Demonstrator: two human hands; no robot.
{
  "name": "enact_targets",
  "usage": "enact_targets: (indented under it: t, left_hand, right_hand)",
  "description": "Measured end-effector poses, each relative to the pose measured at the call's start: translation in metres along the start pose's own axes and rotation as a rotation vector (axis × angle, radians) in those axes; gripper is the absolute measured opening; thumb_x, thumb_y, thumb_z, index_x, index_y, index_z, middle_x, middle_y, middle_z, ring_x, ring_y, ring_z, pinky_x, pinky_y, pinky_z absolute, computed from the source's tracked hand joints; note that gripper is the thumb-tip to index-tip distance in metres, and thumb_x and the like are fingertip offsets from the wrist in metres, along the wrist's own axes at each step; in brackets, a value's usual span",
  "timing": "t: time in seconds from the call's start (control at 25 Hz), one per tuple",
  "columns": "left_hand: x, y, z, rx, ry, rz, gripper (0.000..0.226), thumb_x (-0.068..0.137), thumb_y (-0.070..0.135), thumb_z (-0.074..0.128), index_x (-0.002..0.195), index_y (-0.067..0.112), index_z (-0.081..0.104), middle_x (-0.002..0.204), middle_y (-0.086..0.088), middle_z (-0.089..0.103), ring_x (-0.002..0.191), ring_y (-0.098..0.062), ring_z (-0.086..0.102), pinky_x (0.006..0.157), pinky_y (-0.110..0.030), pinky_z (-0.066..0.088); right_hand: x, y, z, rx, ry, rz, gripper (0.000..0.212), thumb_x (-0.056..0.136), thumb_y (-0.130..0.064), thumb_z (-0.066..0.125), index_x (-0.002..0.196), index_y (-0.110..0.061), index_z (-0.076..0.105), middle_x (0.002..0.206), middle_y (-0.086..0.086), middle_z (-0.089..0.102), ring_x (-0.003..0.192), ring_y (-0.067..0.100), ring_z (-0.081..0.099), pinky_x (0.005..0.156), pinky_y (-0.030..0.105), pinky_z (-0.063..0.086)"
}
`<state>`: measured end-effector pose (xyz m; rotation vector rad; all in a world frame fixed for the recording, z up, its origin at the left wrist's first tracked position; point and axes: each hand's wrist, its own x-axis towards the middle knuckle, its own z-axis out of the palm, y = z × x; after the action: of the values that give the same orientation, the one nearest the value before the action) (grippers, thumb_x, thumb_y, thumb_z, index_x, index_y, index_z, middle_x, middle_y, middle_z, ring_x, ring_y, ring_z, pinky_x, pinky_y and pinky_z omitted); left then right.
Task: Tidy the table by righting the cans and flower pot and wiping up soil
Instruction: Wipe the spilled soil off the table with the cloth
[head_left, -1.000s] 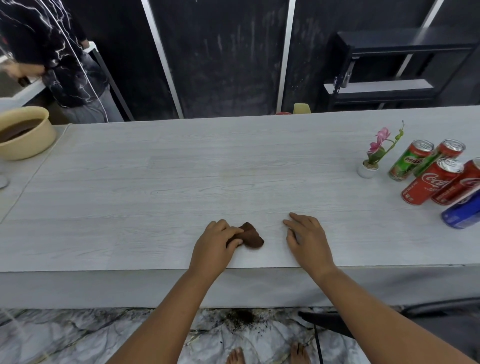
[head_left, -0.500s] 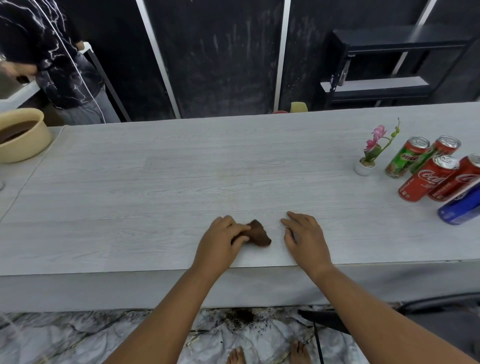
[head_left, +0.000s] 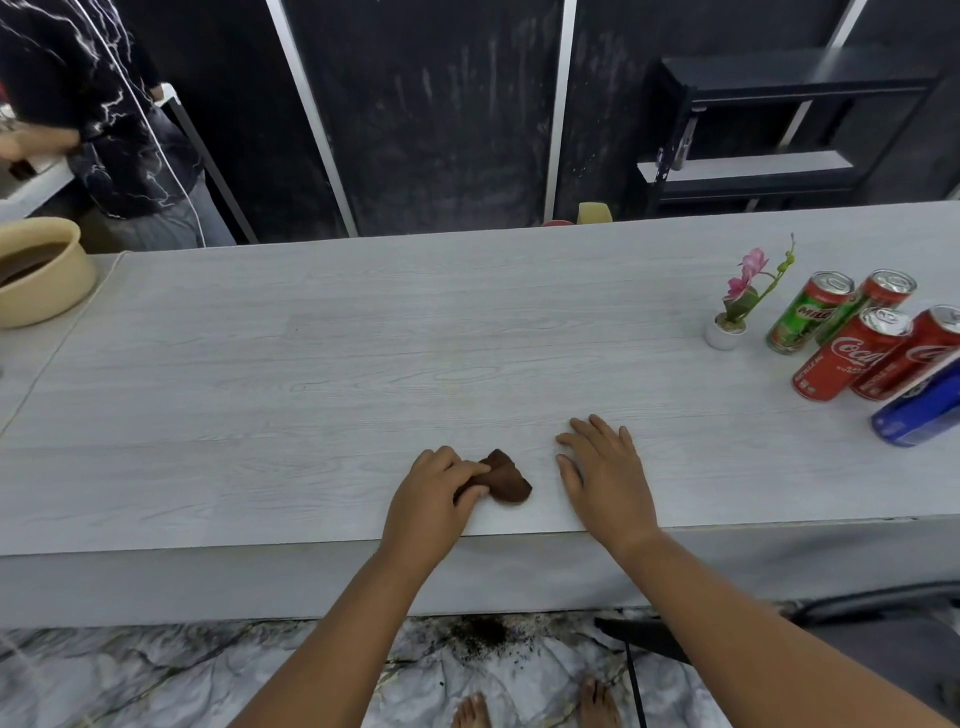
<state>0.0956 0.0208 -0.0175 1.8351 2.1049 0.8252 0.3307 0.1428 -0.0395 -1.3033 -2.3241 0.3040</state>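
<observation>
Brown cloth (head_left: 506, 480) lay near table (head_left: 363, 364) front edge, pinched by left hand (head_left: 434, 501). Right hand (head_left: 605, 475) flat, fingers spread, just right of cloth. Flower pot (head_left: 724, 332) and cans (head_left: 841, 353) upright far right of cloth.

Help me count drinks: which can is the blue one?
The blue can, nearest the table's front edge at far right; the other four are red or green.
</observation>
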Motion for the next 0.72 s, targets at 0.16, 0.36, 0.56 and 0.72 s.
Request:
enact_targets:
  t: [0.16, 0.36, 0.56, 0.72]
  left_hand:
    - [0.018, -0.005, -0.008, 0.014, 0.063, -0.072, 0.03, 0.096, 0.024, 0.081, 0.125, 0.021, 0.079, 0.098, 0.009, 0.057, 0.098, -0.013, 0.054, 0.078, -0.029, 0.052]
    - [0.017, -0.012, -0.005, 0.005, 0.059, -0.085, 0.031, 0.095, 0.025, 0.082, 0.126, 0.023, 0.078, 0.098, 0.011, 0.057, 0.097, -0.012, 0.053, 0.079, -0.023, 0.045]
    - [0.0, -0.004, 0.003, -0.023, 0.043, -0.041, 0.031, 0.096, 0.029, 0.081, 0.126, 0.027, 0.077, 0.099, 0.015, 0.055, 0.097, -0.01, 0.051, 0.079, -0.021, 0.046]
    - [-0.009, 0.012, 0.002, -0.022, -0.03, 0.07, 0.029, 0.097, 0.031, 0.079, 0.126, 0.027, 0.077, 0.099, 0.012, 0.058, 0.095, -0.011, 0.05, 0.077, -0.023, 0.046]
  right_hand:
    - [0.0, 0.002, 0.001, 0.016, -0.065, 0.034, 0.04, 0.109, -0.036, 0.054, 0.145, -0.019, 0.063, 0.163, 0.004, 0.051, 0.158, 0.024, 0.035, 0.132, 0.047, 0.019]
    - [0.001, 0.002, 0.003, -0.057, -0.127, 0.059, 0.062, 0.11, -0.055, 0.043, 0.163, -0.022, 0.044, 0.175, 0.005, 0.028, 0.164, 0.022, 0.019, 0.134, 0.045, 0.01]
    - [0.001, 0.002, 0.002, -0.094, -0.154, 0.072, 0.064, 0.109, -0.058, 0.037, 0.165, -0.026, 0.039, 0.177, 0.002, 0.024, 0.165, 0.019, 0.014, 0.134, 0.047, 0.005]
    - [0.002, 0.001, 0.0, -0.106, -0.173, 0.081, 0.064, 0.11, -0.059, 0.035, 0.165, -0.027, 0.037, 0.177, 0.0, 0.022, 0.165, 0.018, 0.012, 0.134, 0.046, 0.005]
